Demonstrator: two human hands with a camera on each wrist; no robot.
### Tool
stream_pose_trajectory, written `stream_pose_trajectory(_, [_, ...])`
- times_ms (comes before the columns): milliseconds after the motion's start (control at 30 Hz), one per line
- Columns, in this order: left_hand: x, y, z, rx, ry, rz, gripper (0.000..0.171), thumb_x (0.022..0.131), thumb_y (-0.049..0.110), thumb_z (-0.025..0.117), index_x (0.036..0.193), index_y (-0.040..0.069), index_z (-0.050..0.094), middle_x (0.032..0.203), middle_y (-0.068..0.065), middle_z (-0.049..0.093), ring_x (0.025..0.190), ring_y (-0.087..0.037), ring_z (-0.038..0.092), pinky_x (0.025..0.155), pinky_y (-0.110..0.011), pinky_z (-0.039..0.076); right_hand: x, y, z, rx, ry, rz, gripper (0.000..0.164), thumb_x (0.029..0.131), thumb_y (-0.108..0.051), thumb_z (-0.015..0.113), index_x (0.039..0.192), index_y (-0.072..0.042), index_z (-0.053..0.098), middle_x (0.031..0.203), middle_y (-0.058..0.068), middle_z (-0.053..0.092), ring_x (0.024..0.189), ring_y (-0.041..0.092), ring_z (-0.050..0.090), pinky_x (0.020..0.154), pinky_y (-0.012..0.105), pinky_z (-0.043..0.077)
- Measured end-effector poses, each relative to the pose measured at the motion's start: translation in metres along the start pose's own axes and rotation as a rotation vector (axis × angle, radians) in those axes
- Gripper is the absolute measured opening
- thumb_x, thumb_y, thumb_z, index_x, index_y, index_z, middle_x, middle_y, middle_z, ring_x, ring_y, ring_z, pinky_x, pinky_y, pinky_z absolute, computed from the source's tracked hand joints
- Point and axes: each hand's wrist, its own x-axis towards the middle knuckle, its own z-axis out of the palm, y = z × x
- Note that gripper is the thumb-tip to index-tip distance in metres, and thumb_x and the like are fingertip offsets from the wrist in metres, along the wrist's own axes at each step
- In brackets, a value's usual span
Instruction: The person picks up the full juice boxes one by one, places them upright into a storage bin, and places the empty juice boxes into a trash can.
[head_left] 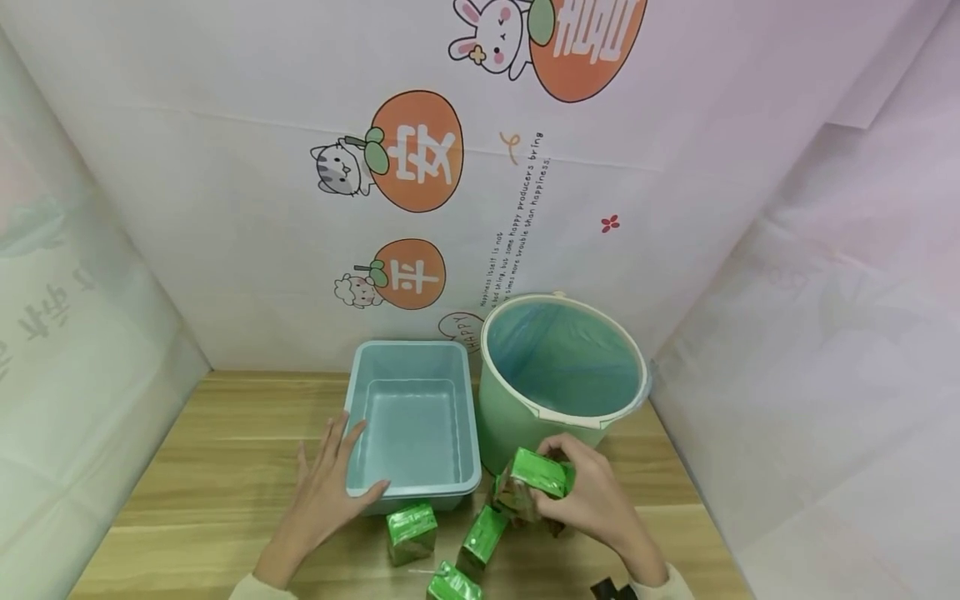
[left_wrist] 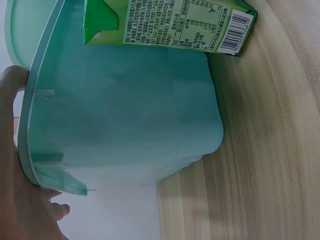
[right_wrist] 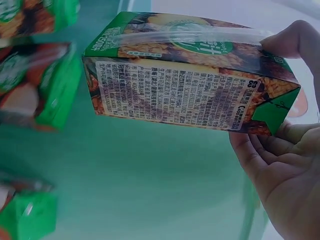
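Nearest the desk's (head_left: 210, 467) front edge: front carton (head_left: 453, 582), middle carton (head_left: 482, 540) behind it, and corner carton (head_left: 412, 533) just before the tray. They crowd your low path leftward. Your right hand (head_left: 588, 496) pinches the held carton (head_left: 536, 475) by one end, thumb above, fingers below, raised in front of the bucket; probably so the box clears the others. More cartons sit half-hidden under it. Your left hand (head_left: 322, 492) is spread over the near-left corner of the tray (head_left: 414, 442), likely steadying light plastic. The bucket (head_left: 513, 421), near the desk's far-right corner, blocks straight-ahead reach. Printed sheet (head_left: 262, 192) backs the far edge.
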Motion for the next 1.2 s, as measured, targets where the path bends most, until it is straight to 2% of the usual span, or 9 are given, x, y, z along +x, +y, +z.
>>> stream_pose_trajectory(200, [0.0, -0.002, -0.001, 0.002, 0.001, -0.009, 0.093, 0.086, 0.051, 0.082, 0.16, 0.012, 0.04, 0.171, -0.024, 0.024, 0.153, -0.056, 0.024, 0.108, -0.09, 0.011, 0.027, -0.011, 0.021, 0.105, -0.073, 0.004, 0.042, 0.072, -0.002, 0.083, 0.109, -0.013, 0.067, 0.099, -0.006, 0.066, 0.081, 0.006, 0.057, 0.066, 0.025, 0.053])
stream_pose_trajectory(467, [0.0, -0.001, -0.002, -0.007, -0.034, -0.034, 0.094, 0.088, 0.053, 0.08, 0.162, 0.014, 0.037, 0.172, -0.024, 0.022, 0.155, -0.054, 0.021, 0.11, -0.089, 0.008, 0.057, -0.023, 0.048, 0.145, -0.118, -0.07, 0.041, 0.077, -0.003, 0.082, 0.114, -0.008, 0.066, 0.103, 0.002, 0.067, 0.08, 0.009, 0.058, 0.066, 0.027, 0.055])
stream_pose_trajectory(700, [-0.001, 0.0, -0.001, -0.003, -0.017, -0.028, 0.093, 0.087, 0.051, 0.081, 0.16, 0.012, 0.04, 0.171, -0.024, 0.024, 0.154, -0.055, 0.023, 0.109, -0.09, 0.01, 0.077, -0.027, 0.07, 0.186, -0.166, -0.054, 0.04, 0.08, -0.003, 0.083, 0.116, -0.005, 0.066, 0.105, 0.005, 0.067, 0.083, 0.012, 0.06, 0.069, 0.028, 0.057])
stream_pose_trajectory(1200, [0.001, 0.0, -0.001, 0.013, -0.062, -0.034, 0.094, 0.089, 0.053, 0.08, 0.162, 0.012, 0.038, 0.173, -0.022, 0.02, 0.156, -0.053, 0.02, 0.11, -0.089, 0.01, 0.106, -0.034, 0.119, 0.238, -0.282, -0.052, 0.038, 0.083, -0.005, 0.083, 0.117, -0.004, 0.066, 0.106, 0.007, 0.067, 0.085, 0.012, 0.06, 0.071, 0.023, 0.055])
